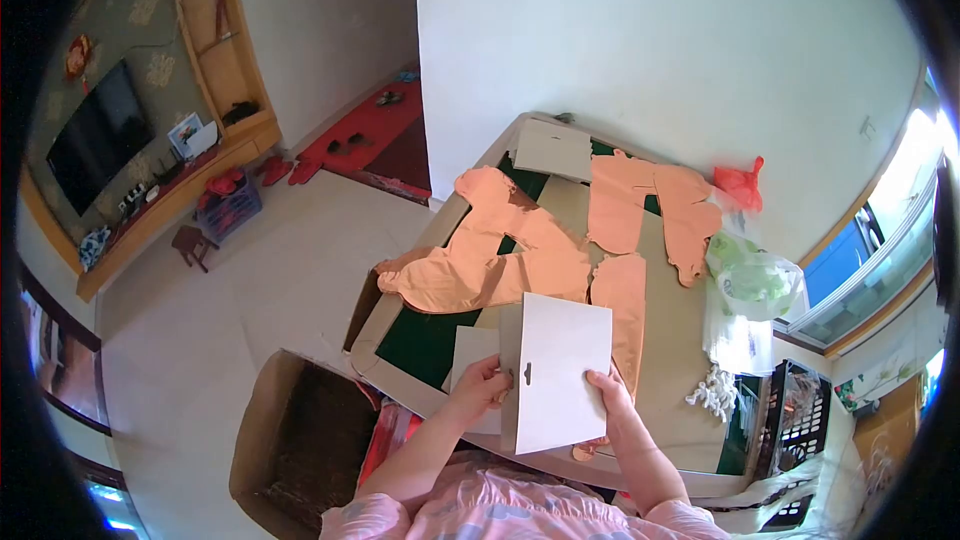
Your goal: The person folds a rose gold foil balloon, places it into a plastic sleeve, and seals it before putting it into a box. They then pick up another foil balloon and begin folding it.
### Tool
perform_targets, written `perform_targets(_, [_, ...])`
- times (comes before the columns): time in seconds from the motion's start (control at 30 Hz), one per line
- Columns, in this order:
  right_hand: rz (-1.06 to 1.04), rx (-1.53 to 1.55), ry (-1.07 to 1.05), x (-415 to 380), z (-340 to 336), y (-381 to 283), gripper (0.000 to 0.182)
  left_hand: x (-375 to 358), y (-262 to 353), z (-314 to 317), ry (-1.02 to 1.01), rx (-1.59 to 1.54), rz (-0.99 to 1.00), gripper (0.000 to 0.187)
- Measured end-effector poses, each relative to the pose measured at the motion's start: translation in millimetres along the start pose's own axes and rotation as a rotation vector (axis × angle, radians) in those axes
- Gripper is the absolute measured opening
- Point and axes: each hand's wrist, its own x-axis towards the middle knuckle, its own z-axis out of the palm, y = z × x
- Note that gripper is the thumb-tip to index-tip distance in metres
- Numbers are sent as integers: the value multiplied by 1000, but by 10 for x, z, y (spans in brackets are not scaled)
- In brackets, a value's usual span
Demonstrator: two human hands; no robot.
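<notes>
A flat, rectangular white card (566,376) with a slot sits between left hand (482,385) and right hand (612,395), both clamped on its sides.

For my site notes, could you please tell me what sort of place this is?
Probably a home's living room: a television, a small stool, and shoes on a red mat suggest it.

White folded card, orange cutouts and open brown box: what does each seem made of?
White folded card: likely matte paperboard, given its stiff, flat panels. Orange cutouts: faintly shiny fabric or plastic film, judging by creases; unclear which. Open brown box: probably cardboard, from its dull tan wall.
</notes>
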Motion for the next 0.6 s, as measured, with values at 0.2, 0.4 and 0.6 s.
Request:
perform_targets(0.2, [3,33,43,-9,-188,161,54,-49,7,124,38,163,-27,26])
perform_targets(0.4, [34,47,40,-32,-275,244,54,-125,68,286,77,141,-2,24])
perform_targets(0.6, [90,134,61,-116,-166,302,54,0,-288,276,111,11,209,12])
